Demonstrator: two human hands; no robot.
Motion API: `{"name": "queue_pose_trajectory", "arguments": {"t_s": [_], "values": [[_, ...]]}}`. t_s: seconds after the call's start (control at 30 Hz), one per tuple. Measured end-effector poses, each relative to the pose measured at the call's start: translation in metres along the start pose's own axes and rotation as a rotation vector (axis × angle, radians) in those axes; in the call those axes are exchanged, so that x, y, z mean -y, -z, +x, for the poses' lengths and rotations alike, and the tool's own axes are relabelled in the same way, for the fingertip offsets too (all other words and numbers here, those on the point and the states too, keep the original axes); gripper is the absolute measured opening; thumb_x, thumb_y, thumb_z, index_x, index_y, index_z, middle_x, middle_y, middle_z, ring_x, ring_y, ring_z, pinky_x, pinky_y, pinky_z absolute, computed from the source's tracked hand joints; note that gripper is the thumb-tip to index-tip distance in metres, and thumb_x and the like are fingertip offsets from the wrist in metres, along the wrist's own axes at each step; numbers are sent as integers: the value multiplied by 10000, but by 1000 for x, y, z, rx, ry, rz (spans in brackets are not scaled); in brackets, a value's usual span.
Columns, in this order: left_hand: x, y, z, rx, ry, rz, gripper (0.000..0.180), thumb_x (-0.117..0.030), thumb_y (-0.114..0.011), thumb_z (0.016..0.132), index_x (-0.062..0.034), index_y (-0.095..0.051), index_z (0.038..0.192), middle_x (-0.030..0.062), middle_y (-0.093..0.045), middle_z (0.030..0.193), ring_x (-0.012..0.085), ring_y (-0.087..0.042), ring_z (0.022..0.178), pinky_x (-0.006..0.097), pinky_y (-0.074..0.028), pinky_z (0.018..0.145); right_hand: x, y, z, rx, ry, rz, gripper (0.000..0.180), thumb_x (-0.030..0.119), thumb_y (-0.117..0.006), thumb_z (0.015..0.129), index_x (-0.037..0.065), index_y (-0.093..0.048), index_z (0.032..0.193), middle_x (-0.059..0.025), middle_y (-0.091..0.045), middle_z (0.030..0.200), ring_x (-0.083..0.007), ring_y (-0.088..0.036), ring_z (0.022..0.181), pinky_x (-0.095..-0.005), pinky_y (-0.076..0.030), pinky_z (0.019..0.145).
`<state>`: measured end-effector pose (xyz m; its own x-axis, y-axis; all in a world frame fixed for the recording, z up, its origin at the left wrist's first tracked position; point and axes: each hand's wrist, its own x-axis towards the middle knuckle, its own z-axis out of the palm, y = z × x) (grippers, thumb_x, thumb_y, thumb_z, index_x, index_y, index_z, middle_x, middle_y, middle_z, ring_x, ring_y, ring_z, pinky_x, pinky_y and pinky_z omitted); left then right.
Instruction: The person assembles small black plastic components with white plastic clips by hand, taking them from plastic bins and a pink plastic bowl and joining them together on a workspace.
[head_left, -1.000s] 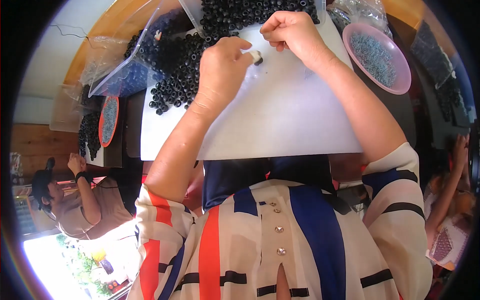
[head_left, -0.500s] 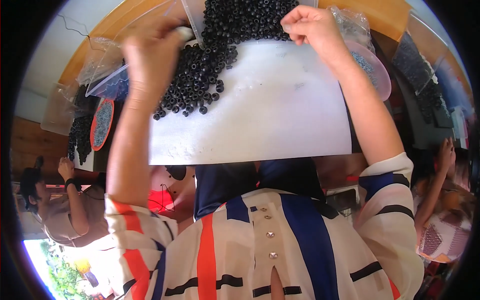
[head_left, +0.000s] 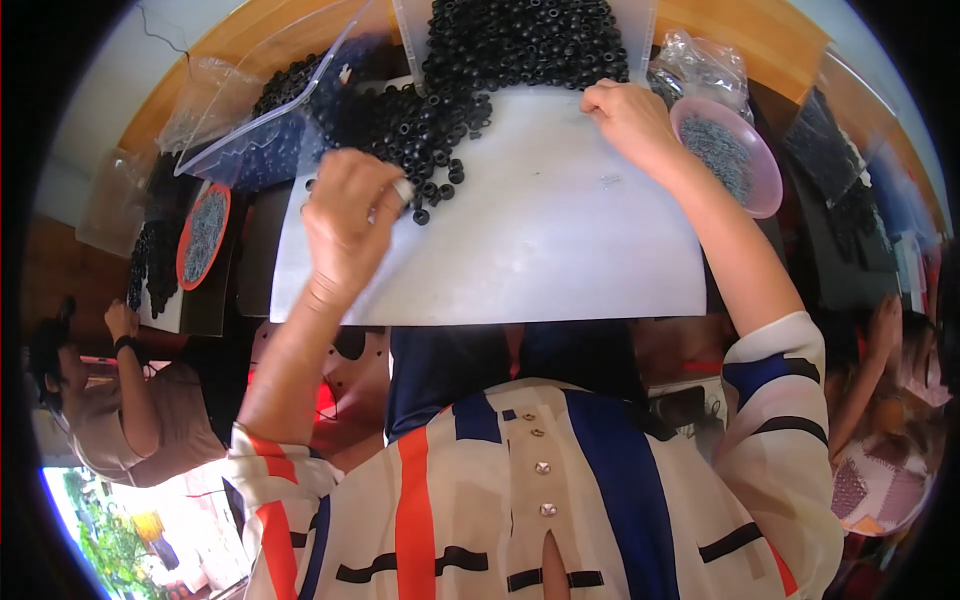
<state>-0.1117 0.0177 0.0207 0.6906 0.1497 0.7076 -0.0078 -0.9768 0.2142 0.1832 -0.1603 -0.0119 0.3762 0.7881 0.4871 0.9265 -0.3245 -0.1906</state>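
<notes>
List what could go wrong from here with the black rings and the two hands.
1. Loose black rings lie at the pile's edge on the smooth white sheet; a nudge from the left hand might scatter them toward the lap.
2. The right hand sits beside the pink bowl of small grey parts near the sheet's edge; an elbow bump might tip it.

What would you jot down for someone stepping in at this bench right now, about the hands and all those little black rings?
Left hand: raised over the grey flat work sheet, fingers pinching a small pale ring-like part.
Right hand: fingertips at the edge of the heap of small black rubber rings; whether it grips one cannot be told.
A few loose rings lie on the sheet near the left hand. Pink round plastic dish of tiny grey metal parts sits right of the right hand.
Done: one part picked. Left: nearly the whole heap.
</notes>
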Motion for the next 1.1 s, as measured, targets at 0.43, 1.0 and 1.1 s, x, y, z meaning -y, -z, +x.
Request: {"name": "queue_pose_trajectory", "arguments": {"t_s": [0.43, 1.0, 1.1], "values": [[-2, -16, -41, 69, 273, -113, 147, 45, -616, 714, -15, -661, 841, 105, -592, 812, 286, -578, 786, 378, -481, 660, 14, -7, 24, 282, -16, -136, 93, 24, -585, 778, 18, -638, 854, -139, -648, 940, -356, -620, 893, -436, -478, 757], [-20, -31, -33, 123, 92, -1, 204, 74, -595, 659, -39, -628, 826, 74, -553, 820, 268, -570, 798, 375, -507, 642, 14, -14, 13, 156, -89, -239, 107, 101, -587, 816, 28, -589, 895, -184, -660, 865, -375, -631, 889, -487, -487, 762], [-24, -30, -31, 142, 129, -124, 227, 88, -591, 653, -23, -641, 845, 83, -582, 850, 277, -579, 815, 366, -506, 668, 18, -8, 12, 155, -101, -214, 92, 90, -591, 811, 29, -571, 876, -175, -657, 858, -369, -628, 891, -478, -477, 751]]}}
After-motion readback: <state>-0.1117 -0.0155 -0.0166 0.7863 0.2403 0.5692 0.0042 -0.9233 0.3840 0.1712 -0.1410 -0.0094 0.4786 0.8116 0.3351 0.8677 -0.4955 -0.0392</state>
